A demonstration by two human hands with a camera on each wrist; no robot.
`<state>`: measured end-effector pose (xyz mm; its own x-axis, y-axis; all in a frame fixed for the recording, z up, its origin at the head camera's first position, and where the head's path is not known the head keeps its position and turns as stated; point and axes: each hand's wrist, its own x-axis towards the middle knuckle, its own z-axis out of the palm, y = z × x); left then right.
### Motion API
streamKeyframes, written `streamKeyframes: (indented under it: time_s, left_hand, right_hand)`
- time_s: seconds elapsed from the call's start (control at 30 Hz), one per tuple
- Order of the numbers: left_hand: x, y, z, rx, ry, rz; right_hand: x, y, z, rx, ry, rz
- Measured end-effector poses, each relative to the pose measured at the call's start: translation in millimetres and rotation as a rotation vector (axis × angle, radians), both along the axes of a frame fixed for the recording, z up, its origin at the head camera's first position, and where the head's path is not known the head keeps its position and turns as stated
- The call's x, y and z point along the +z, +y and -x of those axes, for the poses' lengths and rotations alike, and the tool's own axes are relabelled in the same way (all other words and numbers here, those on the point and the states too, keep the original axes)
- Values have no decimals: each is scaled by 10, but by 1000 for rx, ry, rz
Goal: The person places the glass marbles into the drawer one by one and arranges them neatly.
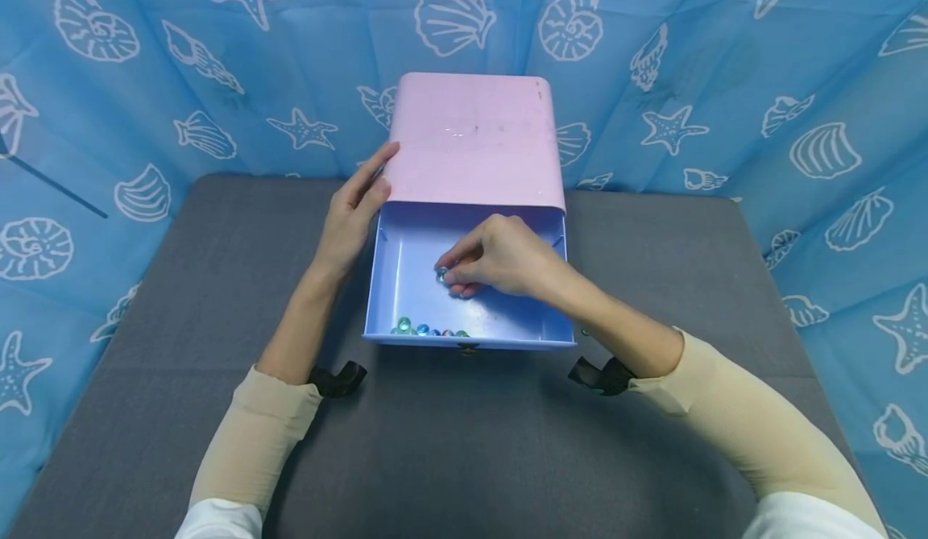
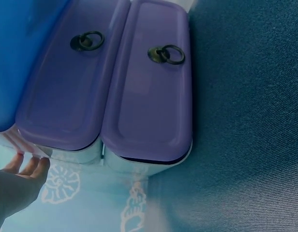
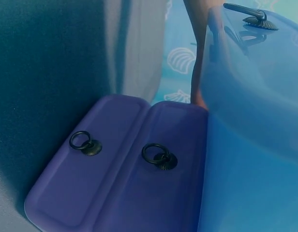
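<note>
A small cabinet with a pink top [image 1: 474, 140] stands at the back of the table, its top drawer [image 1: 406, 281] pulled out. Several glass marbles [image 1: 423, 329] lie along the drawer's front wall. Above the drawer floor, my right hand [image 1: 503, 257] pinches a clear marble [image 1: 441, 275] between thumb and fingers. Against the cabinet's left side rests my left hand [image 1: 351, 221], its fingers fairly straight. The left wrist view also shows these fingers [image 2: 40, 169] touching the cabinet's side. My right hand does not show in the right wrist view.
Two purple drawers with ring pulls, a lower one [image 2: 149, 92] and a middle one [image 2: 71, 87], are shut below the pulled-out drawer. A grey cloth [image 1: 464, 442] covers the table. Behind hangs a blue curtain [image 1: 304, 64] with shell prints.
</note>
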<state>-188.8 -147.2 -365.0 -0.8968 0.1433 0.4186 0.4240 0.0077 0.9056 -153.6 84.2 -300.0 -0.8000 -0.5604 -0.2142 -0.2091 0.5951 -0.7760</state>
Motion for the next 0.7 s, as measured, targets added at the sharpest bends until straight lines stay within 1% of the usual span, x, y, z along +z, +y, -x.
streamKeyframes:
  time_s: [0.27, 0.5, 0.7]
  left_hand:
    - [-12, -2, 3, 2, 1, 6]
    - [-21, -3, 0, -2, 2, 6]
    - [-21, -5, 4, -8, 0, -7]
  right_hand:
    - [-8, 3, 0, -2, -26, 17]
    - [10, 22, 0, -2, -22, 33]
    - [83, 84, -22, -25, 15, 125]
